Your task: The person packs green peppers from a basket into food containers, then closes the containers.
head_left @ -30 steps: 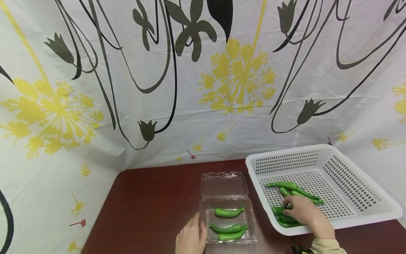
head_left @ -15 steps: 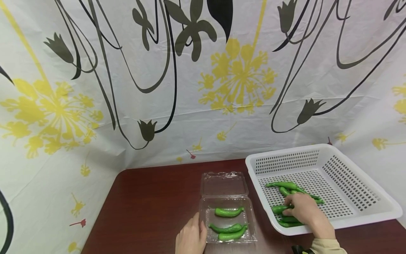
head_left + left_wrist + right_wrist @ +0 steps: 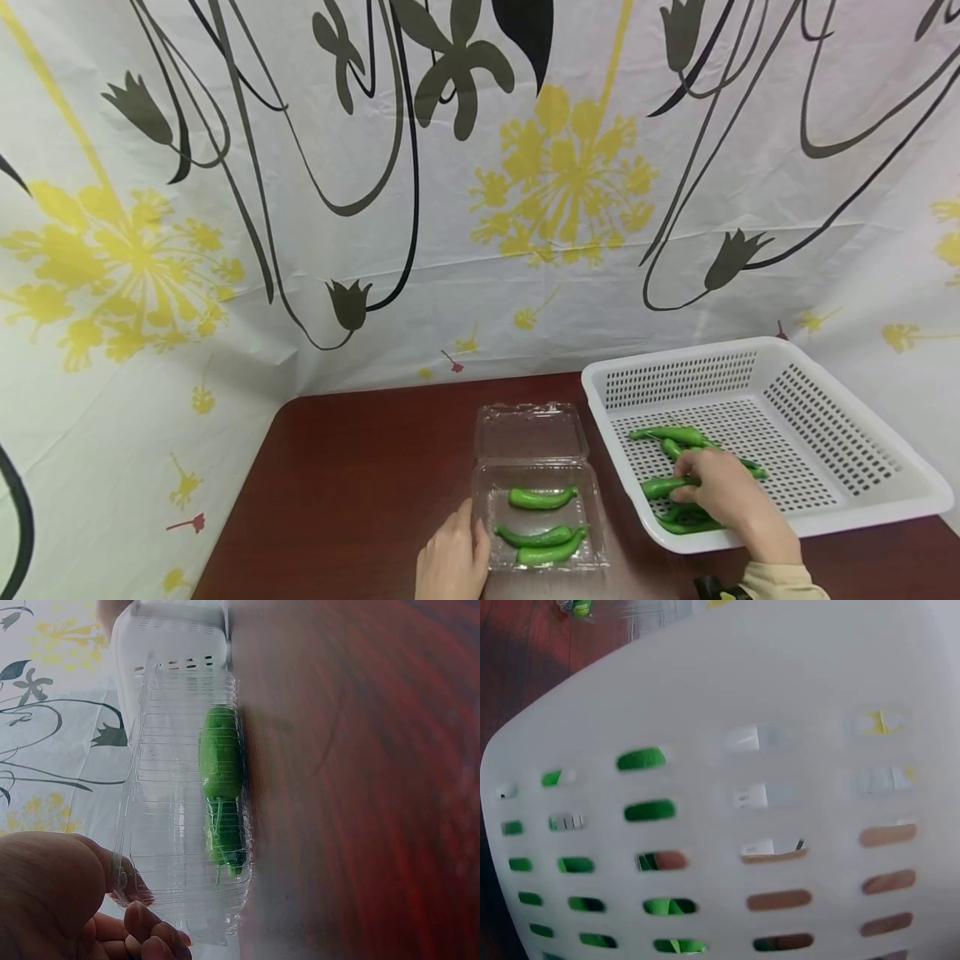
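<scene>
Head view: left hand [image 3: 452, 557] cut off at bottom edge; right hand [image 3: 722, 490] covers parts of peppers [image 3: 663, 488], so we cannot count them. Right wrist: basket [image 3: 705, 694] screens most of that hand from us. Left wrist: table [image 3: 367, 780] blurred.

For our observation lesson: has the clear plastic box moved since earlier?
No; judged against the white basket in the head view, the clear box shows no visible shift.

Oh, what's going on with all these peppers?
A person's left hand holds the side of an open clear plastic box with three green peppers in it. The right hand reaches into a white basket and pinches one pepper; other peppers lie around it there.
</scene>
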The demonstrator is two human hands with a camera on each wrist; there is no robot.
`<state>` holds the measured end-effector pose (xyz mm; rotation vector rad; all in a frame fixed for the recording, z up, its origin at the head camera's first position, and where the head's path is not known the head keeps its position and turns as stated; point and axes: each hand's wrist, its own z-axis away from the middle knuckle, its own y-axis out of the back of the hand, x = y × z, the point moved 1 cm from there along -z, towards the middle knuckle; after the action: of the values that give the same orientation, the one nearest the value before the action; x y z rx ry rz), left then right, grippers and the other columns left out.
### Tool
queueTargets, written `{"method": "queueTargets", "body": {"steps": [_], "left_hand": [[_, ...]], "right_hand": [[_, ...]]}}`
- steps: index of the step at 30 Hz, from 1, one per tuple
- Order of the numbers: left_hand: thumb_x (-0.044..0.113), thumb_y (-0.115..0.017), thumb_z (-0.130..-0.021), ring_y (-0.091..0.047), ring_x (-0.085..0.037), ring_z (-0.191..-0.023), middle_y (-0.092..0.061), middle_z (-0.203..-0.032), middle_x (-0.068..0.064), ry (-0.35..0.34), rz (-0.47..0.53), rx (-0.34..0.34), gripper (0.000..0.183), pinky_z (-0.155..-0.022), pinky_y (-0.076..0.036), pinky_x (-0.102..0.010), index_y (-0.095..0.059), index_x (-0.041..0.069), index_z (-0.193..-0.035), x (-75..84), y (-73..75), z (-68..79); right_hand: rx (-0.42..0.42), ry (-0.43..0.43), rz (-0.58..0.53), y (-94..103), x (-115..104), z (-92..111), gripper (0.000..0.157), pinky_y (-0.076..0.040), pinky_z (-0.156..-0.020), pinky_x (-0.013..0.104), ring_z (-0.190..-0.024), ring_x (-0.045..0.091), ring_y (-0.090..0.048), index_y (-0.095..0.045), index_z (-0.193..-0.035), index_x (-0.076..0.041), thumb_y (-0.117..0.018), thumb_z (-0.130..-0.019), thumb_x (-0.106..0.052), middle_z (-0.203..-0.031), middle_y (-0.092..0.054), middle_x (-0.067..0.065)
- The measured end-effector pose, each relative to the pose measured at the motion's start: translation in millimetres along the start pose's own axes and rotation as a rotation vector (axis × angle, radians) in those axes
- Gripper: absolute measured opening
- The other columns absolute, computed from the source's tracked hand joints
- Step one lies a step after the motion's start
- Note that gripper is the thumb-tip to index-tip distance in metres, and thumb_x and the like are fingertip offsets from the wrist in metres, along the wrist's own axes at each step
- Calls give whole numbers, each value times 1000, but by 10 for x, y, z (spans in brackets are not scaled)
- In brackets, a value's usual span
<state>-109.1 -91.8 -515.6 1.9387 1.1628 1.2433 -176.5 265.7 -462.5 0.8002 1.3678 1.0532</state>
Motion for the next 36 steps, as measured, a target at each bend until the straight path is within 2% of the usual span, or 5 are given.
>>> {"method": "queueTargets", "body": {"steps": [7,13,23,30,36], "left_hand": [[13,-70,-85,-70,-27,-68,-71,-84,-8,-4,-5,8,29,-48,-50,-38,-70,0,-112,11,6,1],[13,-70,-86,-70,-27,-68,-71,-84,-8,-9,3,14,29,-48,-50,-39,-69,-1,-111,9,4,3],[12,-70,-85,-69,-27,-67,-70,-83,-7,-21,-2,33,29,-48,-50,-39,-69,1,-112,3,3,12],[11,-70,-84,-70,-27,-67,-70,-83,-8,-32,-9,61,28,-48,-50,-40,-69,0,-110,2,-5,23],[11,-70,-84,-70,-28,-67,-70,-83,-8,-33,-10,61,28,-48,-50,-40,-70,-1,-110,10,-2,20]], "right_hand": [[-48,-12,-76,58,9,9,24,-46,-67,42,-76,20,-55,-68,-95,-7,-81,-82,-22,-85,-62,2],[-28,10,-94,94,13,21,26,-48,-67,43,-79,21,-59,-69,-99,-5,-78,-85,-25,-89,-65,4],[119,63,-69,108,-42,66,19,-38,-61,38,-71,18,-45,-70,-97,-4,-78,-86,-18,-79,-55,1],[202,64,-71,128,-93,78,26,-49,-68,47,-82,27,-59,-70,-102,0,-78,-87,-19,-92,-62,9],[259,87,-90,150,-155,112,25,-49,-70,48,-86,29,-61,-71,-103,-2,-79,-87,-19,-95,-62,10]]}}
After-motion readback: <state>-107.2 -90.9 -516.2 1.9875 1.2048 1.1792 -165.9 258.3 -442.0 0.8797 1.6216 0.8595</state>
